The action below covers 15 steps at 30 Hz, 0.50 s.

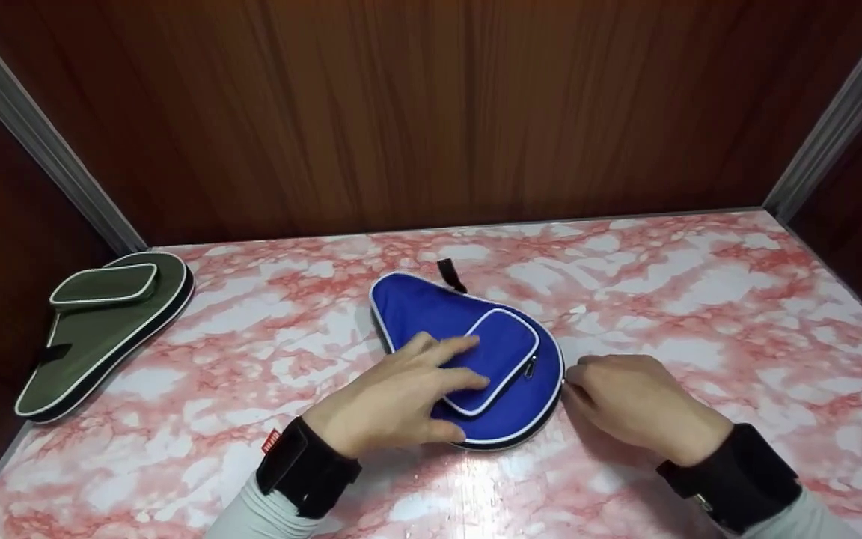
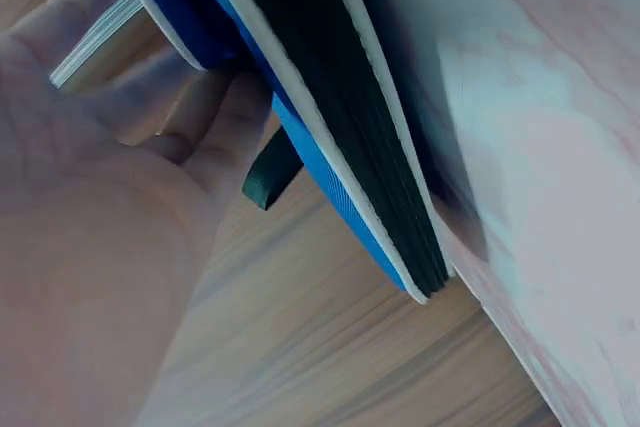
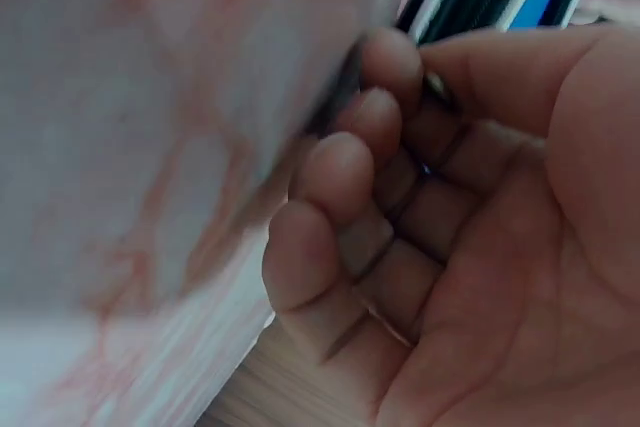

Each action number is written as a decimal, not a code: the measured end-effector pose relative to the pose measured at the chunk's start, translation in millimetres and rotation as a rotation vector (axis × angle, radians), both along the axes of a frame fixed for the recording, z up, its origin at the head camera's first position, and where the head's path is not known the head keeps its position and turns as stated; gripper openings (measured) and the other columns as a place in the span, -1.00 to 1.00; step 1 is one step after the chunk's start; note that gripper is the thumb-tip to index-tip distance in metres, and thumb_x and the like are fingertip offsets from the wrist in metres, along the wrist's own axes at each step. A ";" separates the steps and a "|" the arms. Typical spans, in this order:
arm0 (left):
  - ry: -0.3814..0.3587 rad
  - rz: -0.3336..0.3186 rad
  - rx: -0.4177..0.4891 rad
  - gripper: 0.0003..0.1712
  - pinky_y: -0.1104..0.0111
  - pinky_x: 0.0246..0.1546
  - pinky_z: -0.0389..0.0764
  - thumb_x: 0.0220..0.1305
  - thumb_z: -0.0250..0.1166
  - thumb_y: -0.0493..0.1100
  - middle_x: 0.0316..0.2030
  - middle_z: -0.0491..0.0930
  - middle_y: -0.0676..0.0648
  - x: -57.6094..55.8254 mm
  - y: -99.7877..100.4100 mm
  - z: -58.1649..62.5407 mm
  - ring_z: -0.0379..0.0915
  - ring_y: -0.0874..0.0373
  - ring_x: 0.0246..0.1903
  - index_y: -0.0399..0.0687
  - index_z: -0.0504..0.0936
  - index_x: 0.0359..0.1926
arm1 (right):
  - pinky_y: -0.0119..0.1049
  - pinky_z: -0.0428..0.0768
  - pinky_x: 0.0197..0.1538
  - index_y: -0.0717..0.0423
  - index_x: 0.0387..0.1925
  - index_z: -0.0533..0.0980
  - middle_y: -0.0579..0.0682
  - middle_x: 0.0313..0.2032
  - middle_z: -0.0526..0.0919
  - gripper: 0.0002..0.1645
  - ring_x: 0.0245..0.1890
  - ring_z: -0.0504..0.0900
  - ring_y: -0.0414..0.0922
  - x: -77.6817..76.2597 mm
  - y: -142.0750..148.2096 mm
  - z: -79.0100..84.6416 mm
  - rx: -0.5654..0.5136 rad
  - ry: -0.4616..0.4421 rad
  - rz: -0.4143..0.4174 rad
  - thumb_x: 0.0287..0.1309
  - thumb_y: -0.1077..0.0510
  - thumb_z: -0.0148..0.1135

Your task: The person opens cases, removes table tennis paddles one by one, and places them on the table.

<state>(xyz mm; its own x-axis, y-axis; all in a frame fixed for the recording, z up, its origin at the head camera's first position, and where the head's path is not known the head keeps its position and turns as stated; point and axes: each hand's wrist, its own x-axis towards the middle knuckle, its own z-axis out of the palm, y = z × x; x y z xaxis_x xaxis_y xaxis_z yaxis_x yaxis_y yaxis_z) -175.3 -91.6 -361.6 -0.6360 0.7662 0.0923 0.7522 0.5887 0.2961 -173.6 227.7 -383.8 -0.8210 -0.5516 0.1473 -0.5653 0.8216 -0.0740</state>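
A blue paddle-shaped case [image 1: 420, 303] with white piping lies on the marbled table, narrow end up and to the left. My left hand [image 1: 405, 393] rests on it, fingers spread over its small front pocket [image 1: 502, 344]. At the round end's right edge, my right hand [image 1: 629, 400] has its fingers curled, and thumb and forefinger pinch a small metal zipper pull [image 3: 437, 90], mostly hidden. The dark zipper side [image 2: 335, 117] of the case shows in the left wrist view. A pocket zipper pull [image 1: 530, 367] hangs by the pocket's lower right edge.
An olive green case [image 1: 94, 329] of the same shape lies at the table's left edge. A black strap loop [image 1: 450, 274] sticks up from the blue case's far side. Dark wood panels [image 1: 431, 112] stand behind and at both sides of the table [image 1: 700, 299].
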 end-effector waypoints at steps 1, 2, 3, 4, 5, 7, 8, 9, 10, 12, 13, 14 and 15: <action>-0.001 -0.009 -0.008 -0.28 0.15 0.37 0.46 0.27 0.63 0.09 0.65 0.31 -0.11 0.0 0.1 0.2 0.39 -0.03 0.31 0.14 0.71 0.43 | -0.03 0.59 -0.40 -0.15 -0.52 0.50 -0.25 -0.54 0.44 -0.62 -0.52 0.56 -0.18 -0.5 0.2 -0.6 -0.004 -0.001 -0.014 0.48 0.10 0.35; -0.005 -0.014 -0.012 -0.28 0.14 0.41 0.42 0.26 0.64 0.10 0.64 0.33 -0.09 0.0 0.3 0.3 0.40 -0.03 0.33 0.15 0.71 0.43 | -0.05 0.57 -0.42 -0.15 -0.53 0.48 -0.24 -0.54 0.42 -0.61 -0.54 0.52 -0.19 -1.0 0.4 -1.2 -0.010 -0.002 -0.027 0.48 0.11 0.35; -0.008 -0.020 -0.014 -0.27 0.12 0.45 0.39 0.24 0.65 0.12 0.64 0.32 -0.08 -0.3 0.6 0.3 0.39 -0.03 0.37 0.16 0.72 0.42 | -0.06 0.55 -0.43 -0.14 -0.53 0.46 -0.24 -0.54 0.41 -0.59 -0.55 0.48 -0.20 -1.4 0.4 -1.6 -0.017 -0.005 -0.037 0.48 0.12 0.35; -0.016 -0.023 -0.016 -0.26 0.07 0.49 0.36 0.23 0.66 0.14 0.66 0.29 -0.08 -0.4 0.6 0.1 0.37 -0.05 0.43 0.18 0.73 0.42 | -0.06 0.54 -0.43 -0.14 -0.53 0.45 -0.24 -0.54 0.39 -0.59 -0.56 0.44 -0.22 -1.8 0.6 -2.1 -0.024 -0.009 -0.045 0.48 0.13 0.35; -0.018 -0.024 -0.020 -0.25 -0.01 0.52 0.33 0.21 0.66 0.18 0.69 0.23 -0.09 -0.6 0.6 -0.2 0.32 -0.08 0.49 0.22 0.73 0.42 | -0.06 0.53 -0.43 -0.14 -0.53 0.44 -0.23 -0.55 0.38 -0.59 -0.56 0.42 -0.22 -2.2 0.8 -2.4 -0.030 -0.013 -0.049 0.49 0.14 0.34; -0.022 -0.021 -0.024 -0.21 -0.20 0.58 0.19 0.15 0.67 0.25 0.75 0.05 -0.12 -1.4 0.1 -1.2 0.13 -0.17 0.63 0.31 0.73 0.41 | -0.06 0.53 -0.41 -0.14 -0.52 0.43 -0.23 -0.55 0.37 -0.59 -0.55 0.41 -0.22 -3.0 1.5 -2.6 -0.041 -0.030 -0.059 0.50 0.15 0.32; -0.022 -0.016 -0.026 -0.19 -0.30 0.58 0.11 0.14 0.67 0.29 0.76 -0.03 -0.15 -1.7 -0.6 -2.0 0.03 -0.23 0.67 0.36 0.72 0.42 | -0.06 0.53 -0.40 -0.14 -0.50 0.44 -0.24 -0.55 0.37 -0.60 -0.54 0.42 -0.22 -3.4 2.0 -2.8 -0.043 -0.038 -0.059 0.50 0.16 0.32; -0.023 -0.010 -0.029 -0.16 -0.37 0.57 0.06 0.12 0.66 0.32 0.77 -0.09 -0.17 -2.1 -1.7 -3.0 -0.04 -0.29 0.68 0.40 0.70 0.44 | -0.05 0.54 -0.40 -0.14 -0.49 0.44 -0.24 -0.55 0.38 -0.61 -0.53 0.43 -0.21 -3.9 2.4 -2.9 -0.043 -0.043 -0.056 0.51 0.16 0.31; -0.027 -0.001 -0.036 -0.14 -0.43 0.56 0.00 0.12 0.66 0.34 0.78 -0.12 -0.19 -2.3 -3.0 -3.7 -0.11 -0.34 0.70 0.44 0.67 0.47 | -0.05 0.55 -0.38 -0.14 -0.48 0.46 -0.24 -0.55 0.39 -0.63 -0.52 0.44 -0.21 -4.3 2.8 -3.2 -0.044 -0.045 -0.049 0.50 0.17 0.31; -0.038 0.016 -0.045 -0.10 -0.47 0.55 -0.11 0.13 0.63 0.38 0.77 -0.09 -0.21 -3.0 -5.5 -5.4 -0.20 -0.41 0.70 0.50 0.61 0.51 | -0.05 0.56 -0.37 -0.13 -0.45 0.48 -0.24 -0.54 0.40 -0.66 -0.51 0.47 -0.20 -4.7 3.2 -3.6 -0.042 -0.038 -0.034 0.50 0.18 0.32; -0.047 0.022 -0.047 -0.08 -0.50 0.54 -0.15 0.15 0.62 0.39 0.76 -0.04 -0.22 -3.1 -6.6 -6.0 -0.22 -0.44 0.70 0.51 0.58 0.53 | -0.04 0.57 -0.37 -0.13 -0.44 0.48 -0.24 -0.53 0.41 -0.67 -0.51 0.48 -0.20 -4.8 3.3 -4.0 -0.039 -0.031 -0.026 0.49 0.18 0.32; -0.048 0.025 -0.052 -0.07 -0.49 0.55 -0.16 0.16 0.61 0.40 0.75 0.01 -0.23 -3.2 -7.5 -6.6 -0.20 -0.45 0.69 0.52 0.56 0.55 | -0.04 0.57 -0.37 -0.12 -0.44 0.49 -0.23 -0.53 0.42 -0.68 -0.51 0.49 -0.19 -4.8 3.4 -4.5 -0.038 -0.022 -0.018 0.49 0.19 0.32; -0.053 0.028 -0.056 -0.06 -0.48 0.56 -0.17 0.17 0.60 0.40 0.74 0.04 -0.23 -3.4 -8.0 -7.0 -0.19 -0.45 0.69 0.53 0.54 0.57 | -0.04 0.57 -0.37 -0.11 -0.43 0.50 -0.23 -0.52 0.42 -0.69 -0.51 0.49 -0.19 -4.7 3.4 -5.0 -0.037 -0.013 -0.012 0.49 0.19 0.33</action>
<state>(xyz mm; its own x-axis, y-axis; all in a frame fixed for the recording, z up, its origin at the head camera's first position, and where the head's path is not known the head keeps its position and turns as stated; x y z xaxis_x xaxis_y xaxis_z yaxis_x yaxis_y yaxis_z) -178.7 -99.6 -368.6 -0.6597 0.7513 0.0156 0.7196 0.6257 0.3011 -178.3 231.1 -388.8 -0.8293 -0.5363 0.1569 -0.5544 0.8248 -0.1113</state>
